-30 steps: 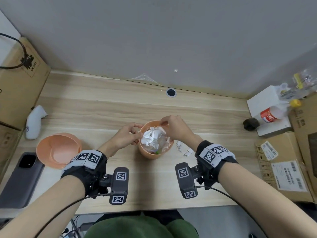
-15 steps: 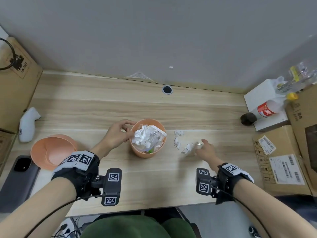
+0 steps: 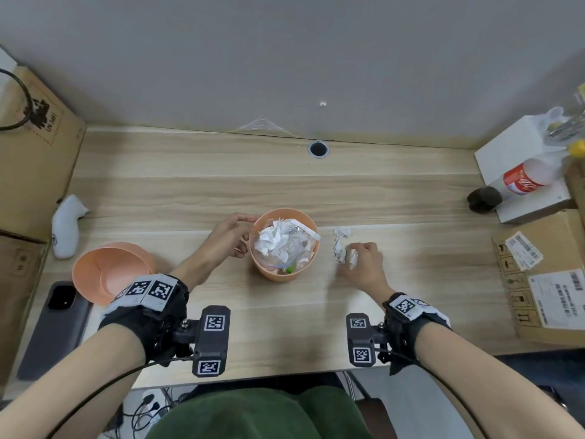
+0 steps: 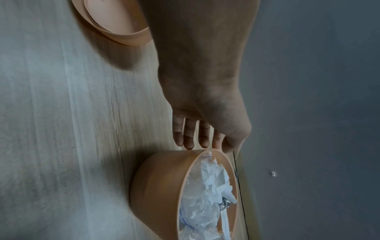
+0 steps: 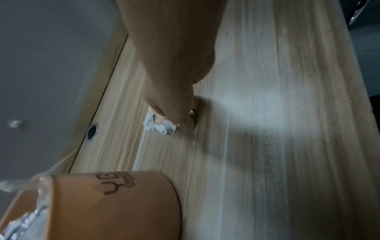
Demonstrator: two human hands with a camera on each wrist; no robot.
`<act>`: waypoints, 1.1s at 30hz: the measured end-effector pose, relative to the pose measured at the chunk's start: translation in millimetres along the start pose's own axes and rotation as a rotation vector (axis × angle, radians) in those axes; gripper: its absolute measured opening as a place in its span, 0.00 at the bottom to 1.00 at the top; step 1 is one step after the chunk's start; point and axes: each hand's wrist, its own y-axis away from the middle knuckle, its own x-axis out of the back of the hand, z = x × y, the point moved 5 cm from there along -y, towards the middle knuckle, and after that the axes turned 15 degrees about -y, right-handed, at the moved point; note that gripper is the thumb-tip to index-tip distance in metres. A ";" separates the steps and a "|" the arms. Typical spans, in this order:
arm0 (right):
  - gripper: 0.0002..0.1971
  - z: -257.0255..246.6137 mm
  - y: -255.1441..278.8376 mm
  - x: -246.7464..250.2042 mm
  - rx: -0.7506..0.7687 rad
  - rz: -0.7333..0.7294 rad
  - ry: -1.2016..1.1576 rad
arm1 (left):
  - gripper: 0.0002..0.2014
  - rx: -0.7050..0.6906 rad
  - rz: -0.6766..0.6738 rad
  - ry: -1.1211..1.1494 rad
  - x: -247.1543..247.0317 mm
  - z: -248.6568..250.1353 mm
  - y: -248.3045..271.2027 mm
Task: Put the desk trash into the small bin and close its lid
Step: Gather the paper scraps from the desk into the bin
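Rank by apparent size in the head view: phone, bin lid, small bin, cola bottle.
1. phone
2. bin lid and small bin: look alike, unranked.
3. cola bottle, though it lies farther from the camera.

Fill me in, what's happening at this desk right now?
A person is clearing paper scraps into a small orange bin. The left hand steadies the bin at its rim. The right hand pinches a crumpled scrap on the desk, right of the bin; another crumpled paper lies just beyond it. The bin already holds paper and plastic wrap. Its orange lid sits off to the left, not yet on.
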 end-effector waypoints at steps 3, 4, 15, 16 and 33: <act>0.14 1.8 -1.1 -2.6 -0.015 0.021 -0.013 | 0.12 0.005 -0.004 0.026 0.7 -2.6 1.2; 0.11 0.4 -1.1 -3.5 -0.021 0.016 0.009 | 0.11 0.006 -0.006 0.033 0.8 -3.4 1.8; 0.09 -40.6 -2.0 50.2 -0.056 0.150 -0.477 | 0.12 0.016 0.001 0.048 -3.1 -1.0 -1.8; 0.10 -57.3 -3.9 57.3 -0.006 0.156 -0.537 | 0.12 0.017 0.009 0.047 -3.6 -0.4 -1.9; 0.15 -91.5 -15.4 58.6 0.137 -0.063 -0.313 | 0.12 -0.001 -0.005 -0.001 -3.0 1.5 -6.4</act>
